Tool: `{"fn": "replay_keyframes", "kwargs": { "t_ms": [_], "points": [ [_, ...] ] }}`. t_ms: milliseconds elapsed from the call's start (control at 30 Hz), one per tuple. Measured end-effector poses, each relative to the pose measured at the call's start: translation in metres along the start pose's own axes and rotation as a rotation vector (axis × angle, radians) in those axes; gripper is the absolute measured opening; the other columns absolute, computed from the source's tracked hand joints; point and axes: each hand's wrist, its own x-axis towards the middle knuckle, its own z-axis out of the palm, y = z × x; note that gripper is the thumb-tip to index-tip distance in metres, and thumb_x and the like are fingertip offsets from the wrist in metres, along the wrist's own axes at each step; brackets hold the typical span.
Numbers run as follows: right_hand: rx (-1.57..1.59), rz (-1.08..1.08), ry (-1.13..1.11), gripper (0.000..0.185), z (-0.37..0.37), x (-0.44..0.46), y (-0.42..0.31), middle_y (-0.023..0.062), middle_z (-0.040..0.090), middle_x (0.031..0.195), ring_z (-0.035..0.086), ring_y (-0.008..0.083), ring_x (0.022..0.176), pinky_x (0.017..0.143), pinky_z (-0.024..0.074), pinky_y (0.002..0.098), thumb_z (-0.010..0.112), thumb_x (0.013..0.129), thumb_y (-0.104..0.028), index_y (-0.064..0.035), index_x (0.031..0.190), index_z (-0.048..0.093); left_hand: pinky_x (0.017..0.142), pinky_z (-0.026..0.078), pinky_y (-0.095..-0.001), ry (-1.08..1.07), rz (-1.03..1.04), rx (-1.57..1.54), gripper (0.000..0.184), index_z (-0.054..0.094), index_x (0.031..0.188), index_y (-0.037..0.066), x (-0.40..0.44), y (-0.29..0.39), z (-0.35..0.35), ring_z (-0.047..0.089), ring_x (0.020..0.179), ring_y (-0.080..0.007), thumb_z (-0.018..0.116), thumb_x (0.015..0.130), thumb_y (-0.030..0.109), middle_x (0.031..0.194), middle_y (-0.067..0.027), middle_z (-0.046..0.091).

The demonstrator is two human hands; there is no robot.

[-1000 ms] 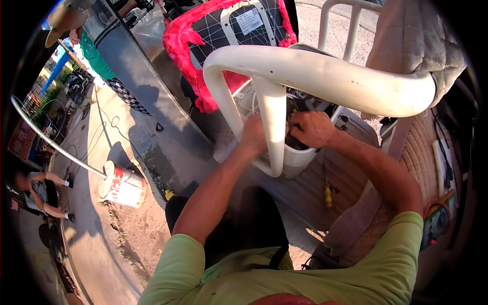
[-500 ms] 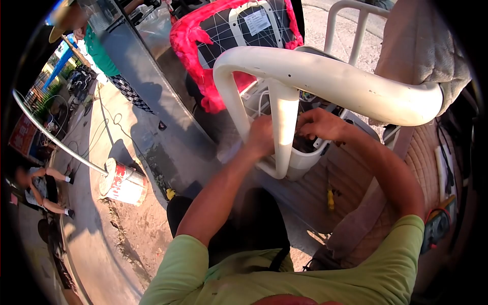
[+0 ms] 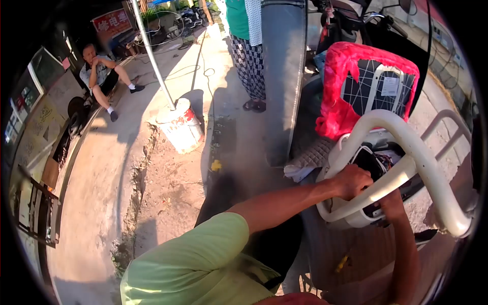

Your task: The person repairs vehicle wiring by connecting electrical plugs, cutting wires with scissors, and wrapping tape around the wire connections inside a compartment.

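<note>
My left hand [image 3: 352,182] is curled at the near left edge of an open compartment [image 3: 370,163] under the seat; what its fingers hold, if anything, is hidden. Wires and dark parts show inside the compartment. My right hand [image 3: 390,201] reaches in from the right, its fingers mostly out of sight behind a thick cream-white tube frame [image 3: 389,185]. Beyond the compartment the seat [image 3: 373,86] stands tipped up, red plush round its edge and a white label on its dark underside. A yellow-handled screwdriver [image 3: 341,263] lies below my hands on the brown quilted floor covering.
A white bucket [image 3: 180,129] with an upright pole stands on the ground to the left. Near a dark panel [image 3: 284,76] stands a person in patterned trousers [image 3: 247,63]. Another person [image 3: 104,76] sits at the far left. A grey quilted pad [image 3: 311,155] is beside the frame.
My view has swung left, so the frame, seat and hands now appear farther right. Both hands remain at the compartment; my left hand is now seen curled at its edge.
</note>
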Motion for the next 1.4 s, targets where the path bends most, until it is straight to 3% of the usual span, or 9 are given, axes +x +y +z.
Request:
{"fn": "replay_keyframes", "kwargs": {
  "t_ms": [100, 200, 233, 367, 700, 800, 933, 1167, 1400],
  "points": [
    [-0.099, 0.068, -0.022, 0.023, -0.014, 0.004, 0.038, 0.0078, 0.063, 0.087, 0.060, 0.0155, 0.070, 0.063, 0.0503, 0.0347, 0.067, 0.092, -0.017, -0.0003, 0.106, 0.059, 0.071, 0.052, -0.0486, 0.053, -0.005, -0.055, 0.018, 0.068, 0.077, 0.009, -0.002, -0.004, 0.009, 0.067, 0.080, -0.0360, 0.067, 0.076, 0.027, 0.082, -0.0115, 0.066],
    [-0.688, -0.618, 0.249, 0.019, -0.001, 0.002, 0.046, 0.0172, 0.063, 0.090, 0.061, 0.0372, 0.080, 0.076, 0.0493, 0.0469, 0.064, 0.095, -0.013, 0.0018, 0.106, 0.058, 0.069, 0.051, -0.0491, 0.056, -0.013, -0.048, 0.020, 0.068, 0.072, 0.009, -0.003, 0.001, 0.004, 0.066, 0.077, -0.0352, 0.067, 0.076, 0.028, 0.077, -0.0114, 0.065],
    [-0.645, -0.617, 0.201, 0.015, 0.000, 0.000, 0.041, 0.0215, 0.063, 0.087, 0.059, 0.0458, 0.078, 0.072, 0.0475, 0.0514, 0.061, 0.095, -0.013, 0.0020, 0.099, 0.059, 0.069, 0.051, -0.0492, 0.067, -0.012, -0.048, 0.021, 0.068, 0.072, 0.009, -0.003, 0.003, 0.006, 0.066, 0.077, -0.0354, 0.067, 0.076, 0.029, 0.078, -0.0115, 0.065],
    [-0.892, -0.492, 0.111, 0.019, 0.011, -0.003, 0.011, 0.0247, 0.063, 0.078, 0.059, 0.0514, 0.079, 0.066, 0.0439, 0.0566, 0.056, 0.092, -0.014, 0.0002, 0.081, 0.061, 0.071, 0.051, -0.0496, 0.048, -0.048, 0.029, 0.024, 0.068, 0.072, 0.008, -0.003, 0.000, 0.004, 0.067, 0.078, -0.0366, 0.066, 0.077, 0.031, 0.080, -0.0129, 0.066],
    [-0.724, -0.484, 0.078, 0.015, 0.004, 0.002, 0.021, 0.0266, 0.063, 0.082, 0.057, 0.0533, 0.083, 0.071, 0.0435, 0.0580, 0.060, 0.092, -0.013, 0.0021, 0.090, 0.061, 0.075, 0.053, -0.0503, 0.000, -0.087, 0.036, 0.031, 0.072, 0.077, 0.005, -0.001, 0.002, 0.005, 0.068, 0.083, -0.0391, 0.064, 0.078, 0.035, 0.085, -0.0167, 0.069],
    [-0.802, -0.435, 0.121, 0.017, 0.008, 0.000, 0.018, 0.0263, 0.066, 0.087, 0.061, 0.0504, 0.083, 0.072, 0.0472, 0.0526, 0.058, 0.093, -0.014, 0.0016, 0.092, 0.064, 0.074, 0.053, -0.0503, -0.006, -0.077, 0.056, 0.031, 0.072, 0.076, 0.005, 0.000, 0.001, 0.008, 0.068, 0.082, -0.0389, 0.064, 0.076, 0.035, 0.084, -0.0168, 0.069],
    [-0.924, -0.591, 0.193, 0.019, 0.013, -0.002, 0.023, 0.0241, 0.063, 0.077, 0.059, 0.0521, 0.072, 0.060, 0.0437, 0.0590, 0.060, 0.094, -0.018, 0.0009, 0.089, 0.063, 0.074, 0.054, -0.0499, 0.012, -0.069, 0.058, 0.032, 0.072, 0.076, 0.004, 0.000, 0.000, 0.010, 0.068, 0.081, -0.0387, 0.065, 0.074, 0.035, 0.083, -0.0167, 0.069],
    [-1.012, -0.496, 0.119, 0.022, 0.007, 0.002, 0.030, 0.0244, 0.065, 0.079, 0.062, 0.0516, 0.075, 0.063, 0.0444, 0.0608, 0.058, 0.093, -0.020, 0.0005, 0.091, 0.065, 0.074, 0.054, -0.0495, -0.015, -0.078, 0.081, 0.029, 0.072, 0.074, 0.005, 0.001, 0.000, 0.010, 0.068, 0.083, -0.0379, 0.066, 0.071, 0.034, 0.082, -0.0158, 0.069],
    [-0.802, -0.478, 0.071, 0.021, 0.009, 0.001, 0.022, 0.0255, 0.066, 0.085, 0.061, 0.0524, 0.082, 0.068, 0.0459, 0.0588, 0.058, 0.095, -0.019, 0.0016, 0.096, 0.064, 0.073, 0.053, -0.0496, -0.020, -0.084, 0.076, 0.027, 0.071, 0.073, 0.006, 0.001, -0.002, 0.012, 0.068, 0.082, -0.0375, 0.067, 0.070, 0.033, 0.083, -0.0147, 0.069]
  ]
}}
